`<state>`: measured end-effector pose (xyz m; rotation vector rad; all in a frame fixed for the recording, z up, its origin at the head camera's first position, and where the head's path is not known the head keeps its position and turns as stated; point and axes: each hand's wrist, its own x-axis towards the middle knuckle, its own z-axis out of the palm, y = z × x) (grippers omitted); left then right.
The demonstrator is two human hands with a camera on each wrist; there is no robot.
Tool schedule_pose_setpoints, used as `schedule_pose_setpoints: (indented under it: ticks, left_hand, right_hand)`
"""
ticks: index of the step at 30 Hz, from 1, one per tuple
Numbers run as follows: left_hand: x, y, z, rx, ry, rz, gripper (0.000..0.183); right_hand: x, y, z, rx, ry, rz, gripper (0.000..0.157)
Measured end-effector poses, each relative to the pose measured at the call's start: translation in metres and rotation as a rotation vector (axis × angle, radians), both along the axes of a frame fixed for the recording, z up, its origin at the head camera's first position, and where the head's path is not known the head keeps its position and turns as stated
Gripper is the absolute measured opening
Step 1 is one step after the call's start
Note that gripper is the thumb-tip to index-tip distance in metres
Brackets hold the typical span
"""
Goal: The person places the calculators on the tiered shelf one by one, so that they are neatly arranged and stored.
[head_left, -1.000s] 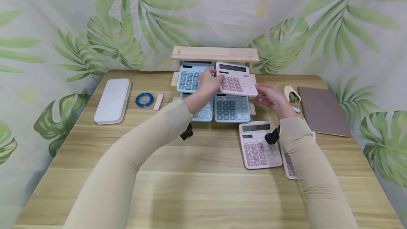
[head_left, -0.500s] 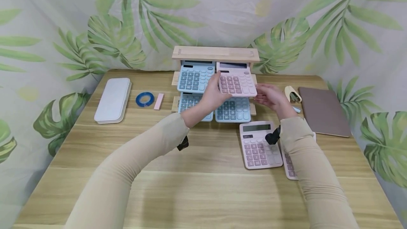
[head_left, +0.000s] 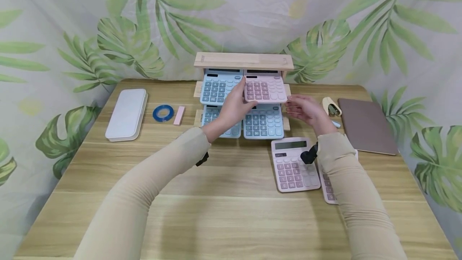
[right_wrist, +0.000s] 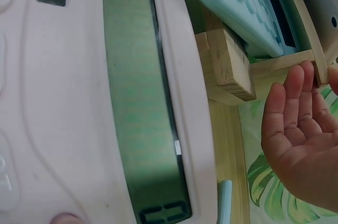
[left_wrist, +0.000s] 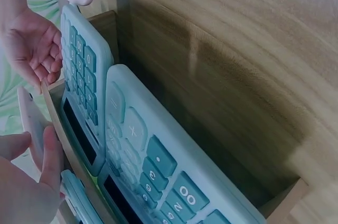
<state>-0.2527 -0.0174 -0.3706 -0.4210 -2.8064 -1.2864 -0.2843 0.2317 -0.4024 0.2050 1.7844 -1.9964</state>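
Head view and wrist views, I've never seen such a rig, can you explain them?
There is no machine, just a person working bare-handed. The head view comes from a camera worn on the head, looking forward and down; the wrist views come from cameras worn on the wrists. The left hand has a pink calculator in its grip, at the upper right of a wooden rack. The right hand is by the rack's right end; whether it touches anything is unclear. Three blue calculators rest in the rack. On the table lie two more pink calculators, a white case, blue tape, a pink strip, a stapler and a brown folder.
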Motion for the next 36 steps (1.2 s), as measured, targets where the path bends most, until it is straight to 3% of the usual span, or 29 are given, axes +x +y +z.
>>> schedule_pose_setpoints:
  ticks: [4, 10, 13, 16, 19, 21, 23, 26, 28, 32, 34, 36]
  left_hand:
    - [-0.001, 0.001, 0.0, -0.066, 0.045, 0.019, 0.087]
    - [-0.001, 0.003, -0.002, -0.117, 0.043, 0.026, 0.084]
    - [0.002, -0.002, 0.0, -0.156, 0.114, 0.045, 0.077]
    - [0.0, -0.016, 0.009, -0.051, 0.197, 0.133, 0.06]
    - [-0.012, -0.041, 0.016, 0.157, 0.246, 0.293, 0.042]
    - [-0.022, -0.061, 0.017, 0.244, 0.182, 0.419, 0.04]
    - [-0.032, -0.081, 0.015, 0.29, 0.024, 0.501, 0.046]
    - [-0.042, -0.105, 0.008, 0.376, -0.295, 0.531, 0.056]
    - [-0.046, -0.116, 0.003, 0.476, -0.453, 0.524, 0.056]
    - [-0.051, -0.129, -0.005, 0.636, -0.578, 0.541, 0.045]
    - [-0.051, -0.13, -0.007, 0.666, -0.608, 0.534, 0.043]
    - [-0.05, -0.129, -0.008, 0.684, -0.628, 0.532, 0.043]
  right_hand:
    - [0.0, 0.0, 0.001, -0.002, 0.001, 0.008, 0.014]
    - [0.002, 0.003, 0.001, -0.011, -0.012, -0.013, 0.016]
    - [0.003, 0.004, 0.002, -0.016, -0.02, -0.018, 0.018]
    - [0.003, 0.003, 0.003, -0.018, -0.019, -0.014, 0.018]
    - [0.003, 0.002, 0.004, -0.024, -0.014, -0.016, 0.018]
    - [0.003, 0.002, 0.004, -0.026, -0.012, -0.019, 0.017]
    - [0.003, 0.002, 0.004, -0.027, -0.013, -0.022, 0.017]
    - [0.003, 0.002, 0.003, -0.03, -0.014, -0.03, 0.017]
    - [0.003, 0.001, 0.003, -0.025, -0.011, -0.035, 0.017]
    - [0.002, -0.002, 0.004, -0.007, -0.006, -0.027, 0.025]
    - [0.003, -0.003, 0.007, 0.114, 0.019, 0.002, 0.036]
    - [0.009, -0.002, 0.013, 0.322, 0.082, 0.094, 0.048]
